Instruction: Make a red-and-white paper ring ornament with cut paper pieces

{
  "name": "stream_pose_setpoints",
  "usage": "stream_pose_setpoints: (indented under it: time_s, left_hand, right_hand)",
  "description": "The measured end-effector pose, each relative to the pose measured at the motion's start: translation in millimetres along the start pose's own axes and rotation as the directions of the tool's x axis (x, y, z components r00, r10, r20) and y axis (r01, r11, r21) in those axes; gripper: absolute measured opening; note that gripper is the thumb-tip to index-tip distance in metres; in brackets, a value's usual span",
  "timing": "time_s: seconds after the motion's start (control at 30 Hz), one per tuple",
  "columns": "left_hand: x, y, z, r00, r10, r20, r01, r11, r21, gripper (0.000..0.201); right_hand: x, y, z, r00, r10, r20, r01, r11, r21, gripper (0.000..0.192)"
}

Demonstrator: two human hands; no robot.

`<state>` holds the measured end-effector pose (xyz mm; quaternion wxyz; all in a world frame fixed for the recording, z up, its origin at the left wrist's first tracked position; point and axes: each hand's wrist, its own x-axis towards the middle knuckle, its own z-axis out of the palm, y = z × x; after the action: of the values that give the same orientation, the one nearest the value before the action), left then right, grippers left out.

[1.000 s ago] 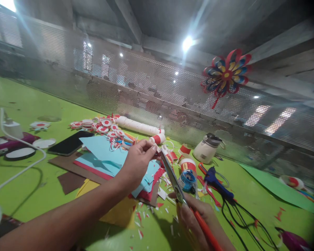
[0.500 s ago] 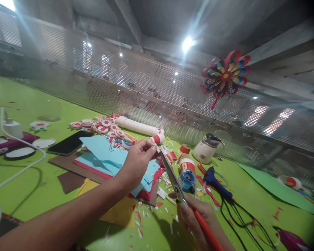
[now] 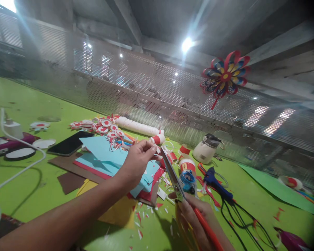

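Note:
Scissors [image 3: 172,174] with long metal blades and red-orange handles are gripped in my right hand [image 3: 199,212], their tips pointing up toward my other hand. My left hand [image 3: 140,158] pinches a small whitish piece [image 3: 157,150], probably paper, right by the blade tips; most of it is hidden by the fingers. Under my left hand lie light blue sheets [image 3: 104,153] over red and brown ones. Small red and white paper scraps [image 3: 140,219] are scattered on the green table [image 3: 62,216] below the blades.
Behind the sheets lie a heap of red-and-white paper discs [image 3: 104,125] and a white roll [image 3: 140,126]. To the right are paper cups [image 3: 187,165], a blue glue gun [image 3: 217,183] with black cable, and a white jug [image 3: 205,150]. A phone [image 3: 70,143] lies left.
The scissors and my right hand have shifted very slightly, with the blade tips a little farther right of the pinched piece. My left hand stays almost in place.

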<state>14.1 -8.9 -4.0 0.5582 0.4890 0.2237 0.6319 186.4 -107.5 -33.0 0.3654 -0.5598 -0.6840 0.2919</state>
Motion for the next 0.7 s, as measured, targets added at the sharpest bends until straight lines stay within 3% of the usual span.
stream_pose_setpoints:
  time_s: [0.23, 0.47, 0.7]
  left_hand:
    - [5, 3, -6.6, 0.997, -0.026, 0.075, 0.025, 0.999, 0.022, 0.013]
    - [11, 3, -12.5, 0.998, -0.026, 0.053, 0.026, 1.0, -0.012, 0.013]
    - [10, 7, -11.7, 0.993, -0.022, 0.114, 0.017, 0.999, 0.044, 0.014]
  right_hand:
    - [3, 3, -3, 1.0, -0.008, -0.023, 0.007, 0.998, -0.059, 0.054]
    - [-4, -4, -3, 0.997, -0.071, 0.0, 0.071, 0.99, -0.121, 0.052]
    - [-6, -8, -3, 0.996, -0.081, 0.021, 0.083, 0.991, -0.107, 0.054]
